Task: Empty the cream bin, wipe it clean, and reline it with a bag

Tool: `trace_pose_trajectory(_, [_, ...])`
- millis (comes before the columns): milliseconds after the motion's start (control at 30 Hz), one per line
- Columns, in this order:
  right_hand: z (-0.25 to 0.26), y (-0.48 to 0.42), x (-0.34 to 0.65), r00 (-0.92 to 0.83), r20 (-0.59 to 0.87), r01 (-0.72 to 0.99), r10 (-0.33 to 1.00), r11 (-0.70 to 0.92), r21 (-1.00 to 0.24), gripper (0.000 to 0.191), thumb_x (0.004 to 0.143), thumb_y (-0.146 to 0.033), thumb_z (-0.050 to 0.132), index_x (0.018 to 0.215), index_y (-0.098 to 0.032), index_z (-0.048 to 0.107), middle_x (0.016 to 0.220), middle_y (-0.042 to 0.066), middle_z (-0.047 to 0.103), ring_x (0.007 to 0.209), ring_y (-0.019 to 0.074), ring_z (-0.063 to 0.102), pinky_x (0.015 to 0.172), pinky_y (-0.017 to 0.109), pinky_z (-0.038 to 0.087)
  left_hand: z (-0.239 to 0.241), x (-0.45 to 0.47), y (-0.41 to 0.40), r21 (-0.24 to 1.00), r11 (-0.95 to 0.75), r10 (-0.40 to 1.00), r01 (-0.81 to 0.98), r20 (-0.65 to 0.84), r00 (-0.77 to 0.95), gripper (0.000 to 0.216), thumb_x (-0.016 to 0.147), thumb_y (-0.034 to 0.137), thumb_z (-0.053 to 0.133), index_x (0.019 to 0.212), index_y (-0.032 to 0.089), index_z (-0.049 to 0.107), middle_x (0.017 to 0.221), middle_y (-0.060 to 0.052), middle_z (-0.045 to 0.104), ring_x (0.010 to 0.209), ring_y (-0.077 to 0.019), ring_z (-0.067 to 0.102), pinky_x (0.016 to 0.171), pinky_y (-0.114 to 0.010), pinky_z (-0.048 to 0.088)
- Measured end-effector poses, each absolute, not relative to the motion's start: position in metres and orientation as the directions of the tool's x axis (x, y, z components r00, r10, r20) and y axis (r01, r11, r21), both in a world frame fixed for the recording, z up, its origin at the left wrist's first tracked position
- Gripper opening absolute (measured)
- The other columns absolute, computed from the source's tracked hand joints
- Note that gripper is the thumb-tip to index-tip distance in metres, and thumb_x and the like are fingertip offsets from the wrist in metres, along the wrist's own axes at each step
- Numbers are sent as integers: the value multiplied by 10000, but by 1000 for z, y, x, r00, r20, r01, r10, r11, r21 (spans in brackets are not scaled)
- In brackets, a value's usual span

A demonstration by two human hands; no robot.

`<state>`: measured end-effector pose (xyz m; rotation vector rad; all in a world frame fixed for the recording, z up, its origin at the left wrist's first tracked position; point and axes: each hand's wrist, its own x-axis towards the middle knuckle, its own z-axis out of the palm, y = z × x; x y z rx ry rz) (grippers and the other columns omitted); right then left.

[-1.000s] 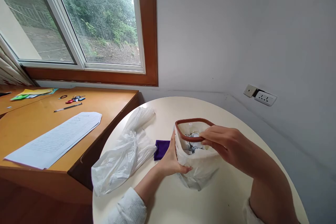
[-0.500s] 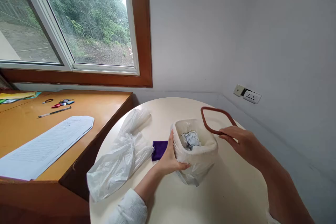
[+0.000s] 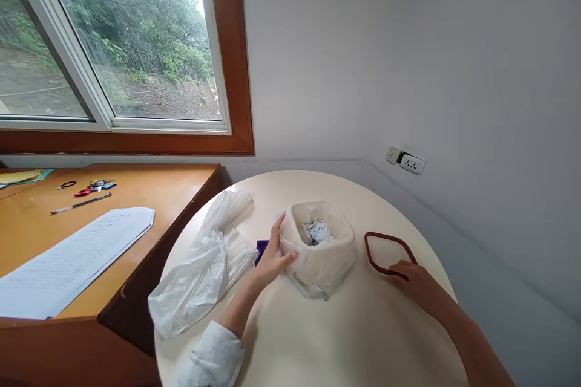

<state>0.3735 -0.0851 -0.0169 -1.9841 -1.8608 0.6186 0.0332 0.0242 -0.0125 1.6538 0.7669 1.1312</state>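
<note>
A small trash bin, lined with a whitish plastic bag folded over its rim, stands on the round table. Crumpled paper lies inside it. My left hand grips the bin's left side, thumb in front and fingers along the edge. To the right, my right hand pinches the near side of a brown rounded-square rim ring, which is down at the tabletop. A purple cloth-like item is mostly hidden behind my left hand. Left of it spreads a loose clear plastic bag.
The round cream table stands near the wall. A wooden desk on the left bears paper sheets, a pen and keys. A power socket is on the right wall.
My right hand has lowered the brown ring from beside the bin's rim to the table on the right. The bin, with my left hand on it, has shifted slightly away.
</note>
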Motion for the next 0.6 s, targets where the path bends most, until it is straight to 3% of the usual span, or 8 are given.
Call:
trace_pose_trajectory(100, [-20,-93,382,40,-86,846,995,-79,-527,294,843,-327,385,835,-237,665,950,61,636,865,222,592,768,344,447,-4,29,23,941,-338,911,27,320,259,564,855,495,419,1337,217,334,1431,-94,330,1331,-249,275,1083,-402,245])
trace_pose_trajectory(233, [-19,-102,392,50,-97,847,994,-94,-524,266,787,-301,460,939,-236,668,1025,54,629,949,235,577,815,345,438,1,24,23,905,-381,924,188,379,46,353,871,412,413,1114,181,523,1188,-99,573,1147,-230,505,979,-366,377])
trace_pose_trajectory(400, [2,-96,375,94,1,833,996,-78,-548,312,823,-398,447,1020,-236,627,1130,50,594,999,222,554,823,326,426,13,16,24,708,-319,906,630,422,-16,328,910,317,270,1078,190,522,1137,-72,609,1082,-186,546,895,-299,428])
trace_pose_trajectory(500, [15,-72,354,55,45,871,997,-25,-491,314,877,-381,351,848,-215,616,956,58,630,879,198,566,756,306,418,21,14,34,614,-248,931,749,364,10,316,886,235,298,1106,191,520,1126,-82,613,1098,-217,529,909,-352,406])
trace_pose_trajectory(600, [19,-39,335,70,-17,905,997,-71,-419,325,873,-361,358,688,-197,569,814,70,607,769,197,545,668,299,393,26,13,53,486,-208,963,849,255,91,301,851,186,400,1120,190,536,1140,-105,602,1148,-277,479,961,-447,339])
